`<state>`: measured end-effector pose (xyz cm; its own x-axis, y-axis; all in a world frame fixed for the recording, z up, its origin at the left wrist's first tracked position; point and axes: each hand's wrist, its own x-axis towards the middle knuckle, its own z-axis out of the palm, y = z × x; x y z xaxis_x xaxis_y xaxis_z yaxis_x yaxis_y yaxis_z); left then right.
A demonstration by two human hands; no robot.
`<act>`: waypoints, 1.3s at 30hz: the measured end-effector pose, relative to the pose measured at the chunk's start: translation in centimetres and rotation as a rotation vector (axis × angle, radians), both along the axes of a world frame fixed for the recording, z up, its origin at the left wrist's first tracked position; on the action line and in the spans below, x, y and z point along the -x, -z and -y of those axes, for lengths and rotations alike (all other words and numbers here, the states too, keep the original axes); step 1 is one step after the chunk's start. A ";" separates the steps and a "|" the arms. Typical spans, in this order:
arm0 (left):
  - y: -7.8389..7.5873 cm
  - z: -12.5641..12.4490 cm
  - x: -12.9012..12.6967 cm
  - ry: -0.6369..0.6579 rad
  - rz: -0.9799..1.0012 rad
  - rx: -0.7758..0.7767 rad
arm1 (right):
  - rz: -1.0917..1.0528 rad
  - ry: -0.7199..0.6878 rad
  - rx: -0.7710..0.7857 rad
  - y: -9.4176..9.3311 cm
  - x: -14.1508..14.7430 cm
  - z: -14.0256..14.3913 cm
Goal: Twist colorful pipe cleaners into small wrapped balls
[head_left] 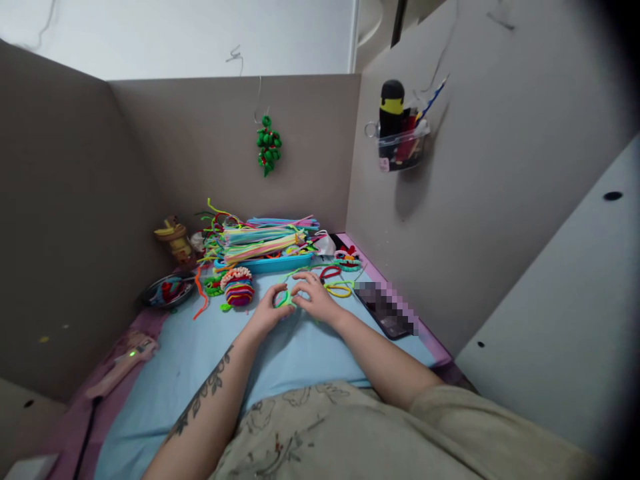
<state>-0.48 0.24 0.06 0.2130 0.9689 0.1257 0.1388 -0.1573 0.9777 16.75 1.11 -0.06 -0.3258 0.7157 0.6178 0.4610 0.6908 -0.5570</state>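
Over the blue cloth (295, 360), my left hand (270, 310) and my right hand (319, 298) meet around a green pipe cleaner (283, 298) bent into a curve. The left thumb and fingers pinch one side of it. On the other side the right fingers curl onto it. A thin green strand runs up behind the hands. Just left of my left hand stands a round ball of coiled, striped pipe cleaners (239, 288). Beyond my right hand lie yellow loops (340, 290) and a red loop (330, 272).
Bundles of pastel pipe cleaners (265, 240) fill a blue tray (280, 264) at the back. A phone (385, 313) lies right, a dark bowl (167, 291) and a pink glue gun (123, 363) left. Walls enclose three sides; a clear bin (403, 150) hangs on the right one.
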 end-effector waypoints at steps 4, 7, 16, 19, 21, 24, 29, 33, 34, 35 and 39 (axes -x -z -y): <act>0.1 0.1 0.1 0.096 0.040 0.076 | 0.055 -0.031 -0.037 -0.2 -0.4 -0.1; 0.2 0.2 0.0 0.133 0.043 0.079 | 0.061 -0.023 -0.037 -0.3 -0.3 0.1; 0.1 0.2 -0.1 0.039 -0.067 -0.111 | -0.059 0.073 0.089 0.3 0.2 -0.1; 0.5 -0.1 0.0 -0.060 -0.158 -0.278 | -0.140 0.095 0.161 0.5 0.4 -0.2; 0.6 -0.2 0.1 -0.102 -0.204 -0.391 | -0.167 0.080 0.205 0.6 0.5 -0.2; 0.6 0.0 0.0 -0.103 -0.253 -0.540 | -0.235 0.036 0.302 0.6 0.7 -0.1; 0.5 0.5 -0.2 -0.103 -0.285 -0.634 | -0.320 -0.003 0.400 0.9 0.9 -0.2; 0.3 0.8 -0.3 -0.061 -0.306 -0.651 | -0.369 -0.135 0.454 1.2 1.0 -0.2; 0.2 0.9 -0.3 -0.046 -0.306 -0.657 | -0.388 -0.165 0.477 1.2 1.0 -0.2; 0.2 0.9 -0.3 -0.032 -0.304 -0.662 | -0.406 -0.185 0.498 1.1 1.0 -0.2; 0.3 0.7 -0.1 -0.044 -0.283 -0.657 | -0.496 -0.168 0.527 0.8 1.0 -0.3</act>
